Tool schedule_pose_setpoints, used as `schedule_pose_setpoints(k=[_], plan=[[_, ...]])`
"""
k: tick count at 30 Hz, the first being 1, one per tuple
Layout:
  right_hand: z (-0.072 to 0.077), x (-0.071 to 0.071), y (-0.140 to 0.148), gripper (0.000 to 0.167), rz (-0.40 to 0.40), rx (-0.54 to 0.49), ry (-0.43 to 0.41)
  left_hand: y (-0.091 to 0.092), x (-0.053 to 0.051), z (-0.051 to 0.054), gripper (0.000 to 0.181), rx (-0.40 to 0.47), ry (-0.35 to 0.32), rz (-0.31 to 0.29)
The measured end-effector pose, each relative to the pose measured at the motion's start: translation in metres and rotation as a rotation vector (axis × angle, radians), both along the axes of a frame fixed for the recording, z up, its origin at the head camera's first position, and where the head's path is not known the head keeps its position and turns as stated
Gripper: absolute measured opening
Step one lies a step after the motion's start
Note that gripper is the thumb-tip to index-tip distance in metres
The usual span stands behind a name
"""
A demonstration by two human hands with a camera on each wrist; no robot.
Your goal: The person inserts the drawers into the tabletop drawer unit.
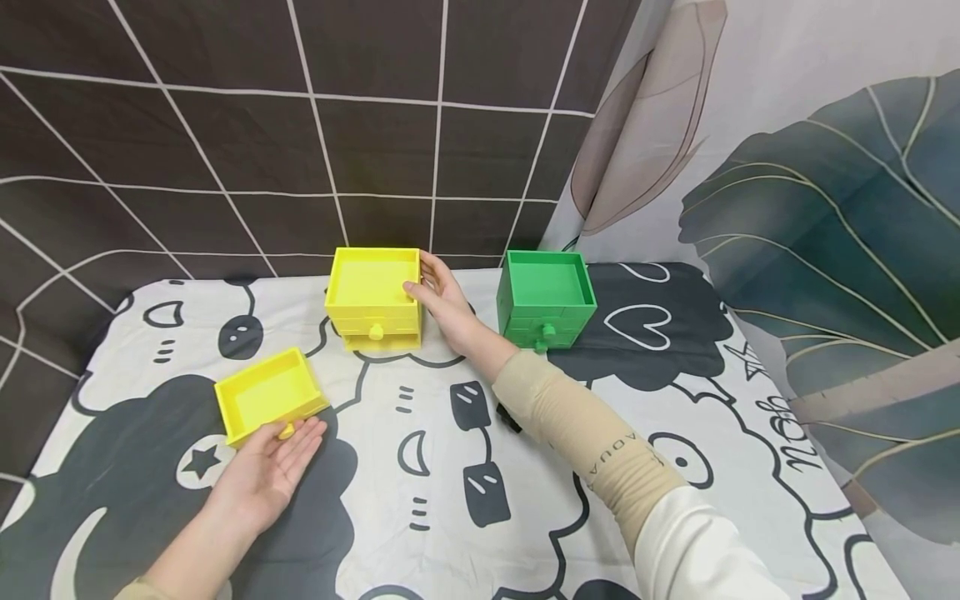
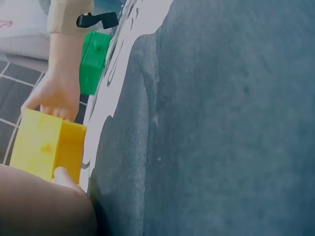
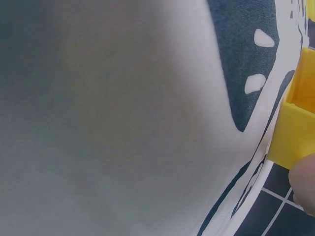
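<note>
A small yellow drawer cabinet (image 1: 375, 317) stands at the back middle, with a round knob on its front and an opening low down. My right hand (image 1: 444, 304) grips its right side, thumb over the top rim and fingers behind. In the right wrist view, the cabinet (image 3: 290, 130) shows at the right edge beside a fingertip. A loose yellow drawer (image 1: 270, 396) lies tilted on the cloth to the left, its inside bare. My left hand (image 1: 262, 475) is palm up at the drawer's knob (image 1: 287, 431), fingers extended; whether it touches is unclear.
A green drawer cabinet (image 1: 546, 304) stands right of the yellow one, past my right hand. A black-and-white patterned cloth (image 1: 420, 533) covers the table. Behind rises a dark gridded curtain (image 1: 382, 142), with leaf-patterned fabric (image 1: 825, 208) at the right.
</note>
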State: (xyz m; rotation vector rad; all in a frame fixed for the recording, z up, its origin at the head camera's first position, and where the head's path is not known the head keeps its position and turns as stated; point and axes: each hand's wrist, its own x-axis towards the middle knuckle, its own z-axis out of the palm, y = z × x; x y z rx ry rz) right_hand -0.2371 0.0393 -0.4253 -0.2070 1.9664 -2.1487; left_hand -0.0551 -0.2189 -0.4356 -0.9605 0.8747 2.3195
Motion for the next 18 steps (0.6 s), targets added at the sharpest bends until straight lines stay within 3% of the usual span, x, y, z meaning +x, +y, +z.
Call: schedule_pose_setpoints(k=[11,18], plan=[[-0.001,-0.001,0.000,0.070,0.003,-0.004,0.005,0.011,-0.001,-0.002,0.028,-0.031,0.044,-0.051],[-0.001,0.000,0.000,0.070,0.007,-0.009,0.011,0.019,-0.002,-0.003,0.019,-0.047,0.082,-0.094]])
